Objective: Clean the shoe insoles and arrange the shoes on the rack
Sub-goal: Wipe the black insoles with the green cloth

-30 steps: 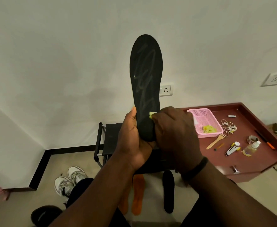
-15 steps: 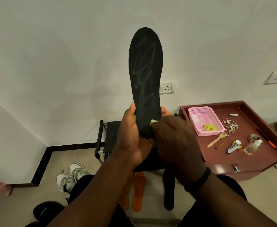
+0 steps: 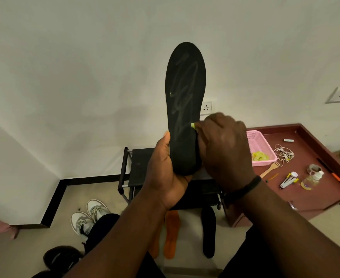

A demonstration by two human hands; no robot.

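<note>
A black insole (image 3: 185, 93) stands upright in front of me, streaked with pale wipe marks. My left hand (image 3: 165, 171) grips its heel end from the left. My right hand (image 3: 223, 149) pinches a small yellow-green cloth (image 3: 193, 125) against the insole's right edge, just above the heel; most of the cloth is hidden by the fingers. Behind my hands stands the black shoe rack (image 3: 139, 165). On the floor lie an orange insole (image 3: 171, 233) and another black insole (image 3: 208, 231).
A pair of white sneakers (image 3: 88, 215) sits on the floor at the left, with a black shoe (image 3: 60, 257) nearer me. A maroon table (image 3: 313, 157) at the right holds a pink basket (image 3: 261, 145), earphones, a wooden fork and small bottles.
My right hand has slid the cloth up the insole from the heel toward its middle. The view has dropped slightly, so the insole sits lower in frame.
</note>
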